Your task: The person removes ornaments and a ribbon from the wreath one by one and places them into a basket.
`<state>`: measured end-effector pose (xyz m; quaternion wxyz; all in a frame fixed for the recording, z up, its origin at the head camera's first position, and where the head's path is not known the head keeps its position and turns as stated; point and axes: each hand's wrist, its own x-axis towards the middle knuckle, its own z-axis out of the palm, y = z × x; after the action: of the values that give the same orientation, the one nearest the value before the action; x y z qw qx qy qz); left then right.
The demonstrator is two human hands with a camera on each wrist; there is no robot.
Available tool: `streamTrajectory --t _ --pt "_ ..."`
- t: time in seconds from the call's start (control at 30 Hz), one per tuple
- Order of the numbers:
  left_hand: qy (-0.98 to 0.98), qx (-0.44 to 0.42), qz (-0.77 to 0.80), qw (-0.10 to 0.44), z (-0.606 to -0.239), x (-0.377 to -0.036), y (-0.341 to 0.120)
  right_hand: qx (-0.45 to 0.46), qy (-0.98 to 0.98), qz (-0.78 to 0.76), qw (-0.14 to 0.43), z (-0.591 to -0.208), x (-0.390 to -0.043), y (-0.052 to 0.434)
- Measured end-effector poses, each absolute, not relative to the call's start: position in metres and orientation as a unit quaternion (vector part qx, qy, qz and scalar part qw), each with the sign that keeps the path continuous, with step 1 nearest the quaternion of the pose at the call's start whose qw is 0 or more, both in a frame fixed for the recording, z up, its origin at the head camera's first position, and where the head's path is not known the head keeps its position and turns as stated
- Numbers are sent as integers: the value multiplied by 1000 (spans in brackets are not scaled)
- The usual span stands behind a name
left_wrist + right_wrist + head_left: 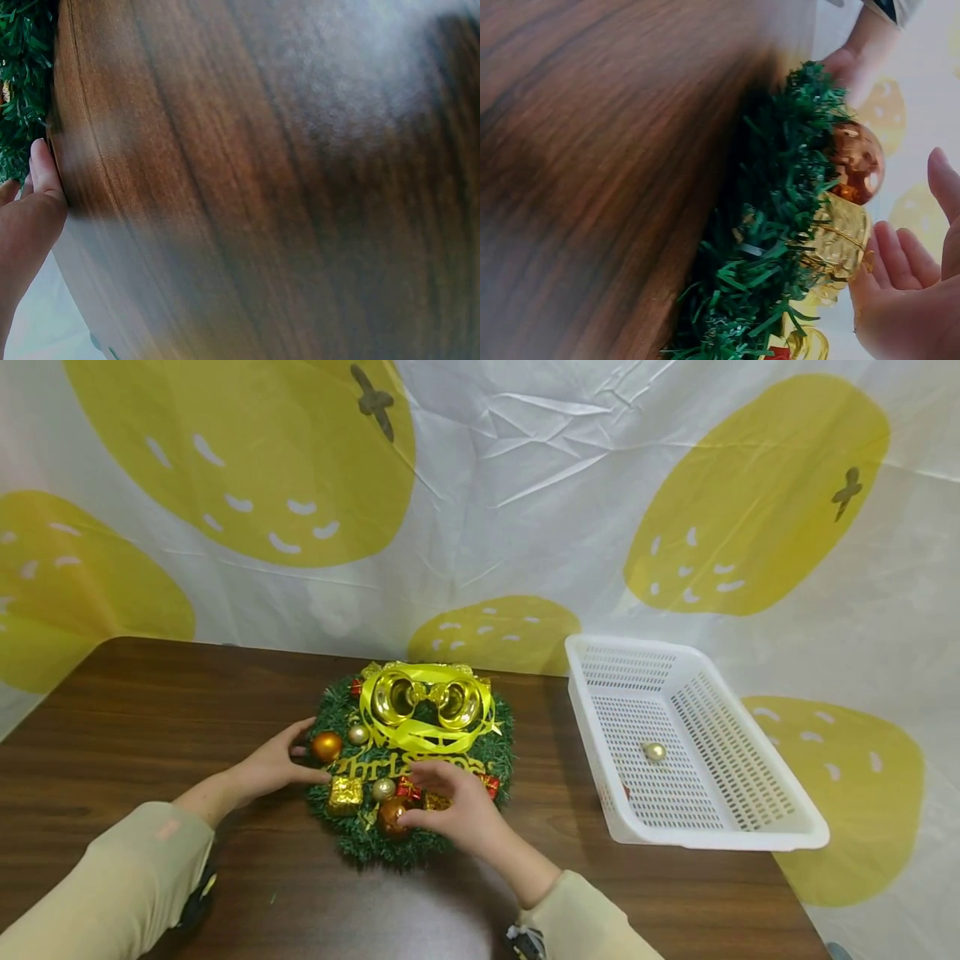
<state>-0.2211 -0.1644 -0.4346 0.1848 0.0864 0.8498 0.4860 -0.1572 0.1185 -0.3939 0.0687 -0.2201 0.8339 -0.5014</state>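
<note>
Your right hand (457,814) lies over the lower part of the wreath (412,760), fingers curved down among the ornaments there; the fingertips sit at a copper ball (392,816) and a small red gift box (408,790), but whether that grip actually pinches one of them cannot be told from the head view; in the right wrist view the fingers (900,255) look loosely spread just beside a gold gift box (840,240) and a copper ball (857,161), touching neither clearly. Your left hand (273,766) rests at the wreath's left edge, fingers fairly straight, thumb and fingertips against the green needles near an orange ball (327,747); its grip is released, steadying rather than clasping; the left wrist view shows only a thumb (43,169) by the green fringe (22,82) and the wood.

The wreath lies flat on the bench (150,718), near the middle, between your two hands; a yellow ribbon with two gold bells (426,702) crowns its far side; a gold "Christmas" sign (375,768) crosses the centre; a gold gift box (345,794) and a silver ball (383,789) sit on the lower left.

To the right, apart from the wreath, stands a white basket (750,839); a small gold ball (655,752) lies inside it.
</note>
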Motion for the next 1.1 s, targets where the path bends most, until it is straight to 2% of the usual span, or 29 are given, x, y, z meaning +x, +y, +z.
streamTrajectory --t 0.4,0.87,1.1 --pt "853 88 481 183 -436 -221 -164 -314 884 -346 -18 -402 -155 115" --pt "852 88 483 182 -436 -221 -165 -361 898 -250 -25 -404 -158 116" --pt "854 86 480 180 -437 -222 -165 -351 890 -290 -18 -403 -158 117"
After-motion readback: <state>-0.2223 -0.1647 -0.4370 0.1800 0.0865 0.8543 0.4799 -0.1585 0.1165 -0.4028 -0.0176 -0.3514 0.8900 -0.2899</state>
